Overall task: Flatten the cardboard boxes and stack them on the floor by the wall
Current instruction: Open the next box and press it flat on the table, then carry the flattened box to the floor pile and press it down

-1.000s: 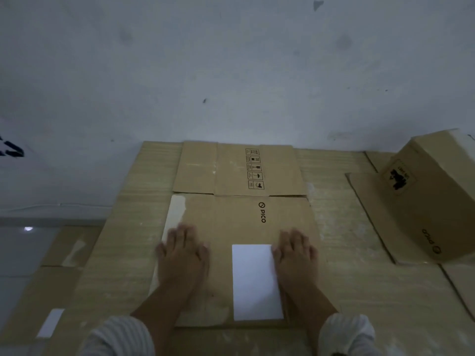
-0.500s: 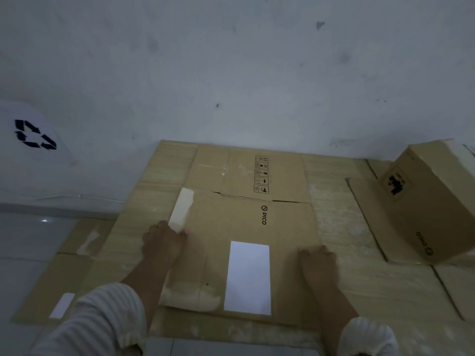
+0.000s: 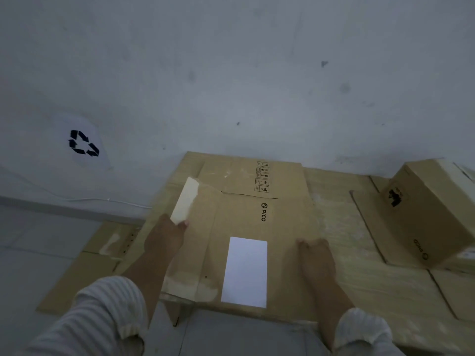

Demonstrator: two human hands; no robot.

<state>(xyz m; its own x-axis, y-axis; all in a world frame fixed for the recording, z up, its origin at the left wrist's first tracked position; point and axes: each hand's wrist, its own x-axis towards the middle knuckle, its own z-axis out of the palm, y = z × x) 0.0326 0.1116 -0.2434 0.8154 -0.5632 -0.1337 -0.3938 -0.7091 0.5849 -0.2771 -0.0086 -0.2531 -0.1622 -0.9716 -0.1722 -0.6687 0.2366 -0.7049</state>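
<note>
From the head camera, I have a flattened box (image 3: 246, 242) under both hands, lying on a layer of cardboard sheets (image 3: 359, 253) spread over the floor (image 3: 38, 240) right at the foot of the wall (image 3: 231, 73). My left hand (image 3: 164, 240) is curled over the box's left edge, fingers tucked beneath it and the thumb on top, just below a pale strip of torn tape (image 3: 185, 201). My right hand (image 3: 317, 258) is curled the same way over the right edge, knuckles up. Both are gripping the box, not pressing flat on it. The box's near edge looks slightly raised off the sheets, so I judge this to be the step of lifting or shifting the flattened box into its place on the stack. The next move calls for an even pull on both sides so the panel does not twist, then setting it down square to the wall, with the far flaps (image 3: 252, 176) lying flat.

A white label (image 3: 245, 272) sits on the box between my hands, and printed handling symbols (image 3: 262, 177) show on the far flap.

As for containers, one box (image 3: 434, 211) at the right is not yet flattened, tilted on the sheets near the wall. It appears closed, so I cannot tell whether anything is inside. A recycling sign (image 3: 83, 142) hangs on the wall at the left.
</note>
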